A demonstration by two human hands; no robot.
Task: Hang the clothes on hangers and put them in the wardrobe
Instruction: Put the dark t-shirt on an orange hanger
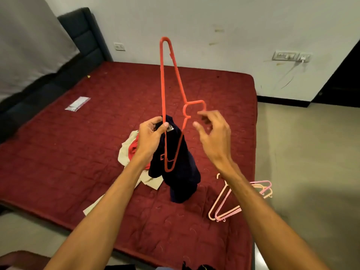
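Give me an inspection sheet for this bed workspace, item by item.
Surface: maroon quilted mattress, no sheet on it.
Job's things: red hanger held upright, lower end against the navy garment; beige and red clothes pile behind them; pink hangers near the mattress's right edge.
Clutter: clear plastic packet on the mattress, left side.
Hands: left hand pinches the hanger's bar and the garment's neck together; right hand open beside the hanger's hook.
Cables: white charger plugged in beside the wall socket, cable hanging down.
Surroundings: dark headboard, white wall, grey floor.
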